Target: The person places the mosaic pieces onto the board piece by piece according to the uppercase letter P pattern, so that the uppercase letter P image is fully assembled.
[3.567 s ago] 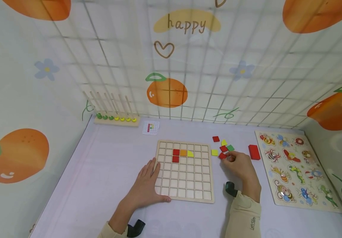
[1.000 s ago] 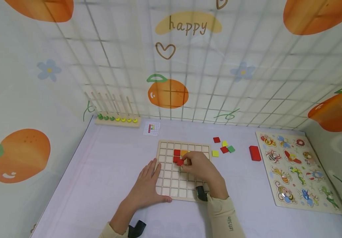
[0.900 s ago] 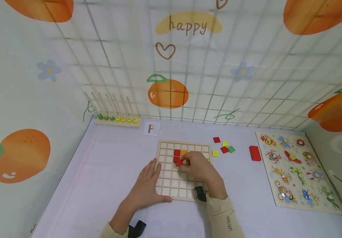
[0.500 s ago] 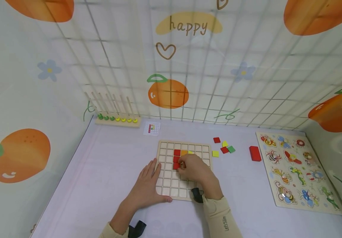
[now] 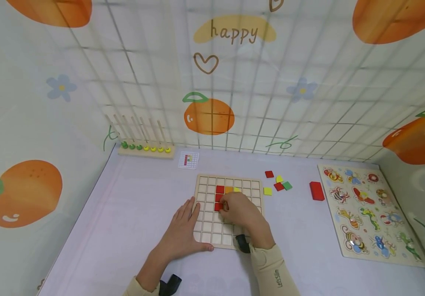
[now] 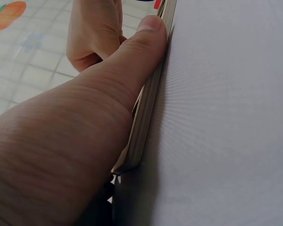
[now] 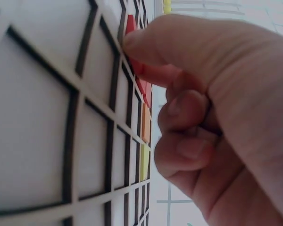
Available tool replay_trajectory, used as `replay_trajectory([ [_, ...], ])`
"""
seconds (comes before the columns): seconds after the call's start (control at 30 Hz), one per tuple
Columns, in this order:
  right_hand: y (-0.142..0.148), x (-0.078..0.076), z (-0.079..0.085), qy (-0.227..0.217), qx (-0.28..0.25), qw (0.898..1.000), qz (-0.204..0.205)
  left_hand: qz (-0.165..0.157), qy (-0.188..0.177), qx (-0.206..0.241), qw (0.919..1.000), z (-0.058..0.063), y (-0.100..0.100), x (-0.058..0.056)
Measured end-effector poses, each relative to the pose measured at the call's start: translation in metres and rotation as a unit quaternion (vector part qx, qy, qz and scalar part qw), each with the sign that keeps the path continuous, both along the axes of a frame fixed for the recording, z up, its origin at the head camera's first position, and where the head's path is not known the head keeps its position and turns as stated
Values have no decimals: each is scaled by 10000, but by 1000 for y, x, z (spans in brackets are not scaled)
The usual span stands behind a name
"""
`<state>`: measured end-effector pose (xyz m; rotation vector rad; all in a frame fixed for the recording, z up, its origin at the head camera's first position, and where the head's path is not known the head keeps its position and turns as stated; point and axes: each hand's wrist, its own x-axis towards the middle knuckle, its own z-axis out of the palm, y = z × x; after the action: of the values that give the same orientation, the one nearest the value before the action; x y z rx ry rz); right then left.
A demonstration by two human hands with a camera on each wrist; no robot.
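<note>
A wooden grid board (image 5: 206, 237) lies on the table, with red squares in one column and an orange tile (image 5: 229, 190) and a yellow tile (image 5: 236, 190) alongside the top one. My right hand (image 5: 240, 210) pinches a red square tile (image 5: 218, 207) between thumb and forefinger, at the third cell down the red column. In the right wrist view that red tile (image 7: 131, 28) stands a little proud of the grid, partly behind my thumb. My left hand (image 5: 180, 233) rests with straight fingers along the board's left edge, its thumb (image 6: 148, 35) against the front edge.
Loose red, yellow and green tiles (image 5: 287, 186) lie right of the board. Beyond them are a red block (image 5: 317, 190) and an insect puzzle board (image 5: 369, 213). A pattern card (image 5: 188, 160) and a peg stand with beads (image 5: 146, 153) stand at the back left.
My right hand has carried a red tile from the loose pile to the board, then lowered it to the cell below the two other reds. The left hand stays put.
</note>
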<state>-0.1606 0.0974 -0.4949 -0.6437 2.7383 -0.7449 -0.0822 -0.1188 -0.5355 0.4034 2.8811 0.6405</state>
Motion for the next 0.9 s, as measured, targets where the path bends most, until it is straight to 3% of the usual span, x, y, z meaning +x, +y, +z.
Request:
replay_trajectory([
  [0.9,0,1,3,-2,127,9998,-156,-22,-69,-5,10000,-1,-1,0],
])
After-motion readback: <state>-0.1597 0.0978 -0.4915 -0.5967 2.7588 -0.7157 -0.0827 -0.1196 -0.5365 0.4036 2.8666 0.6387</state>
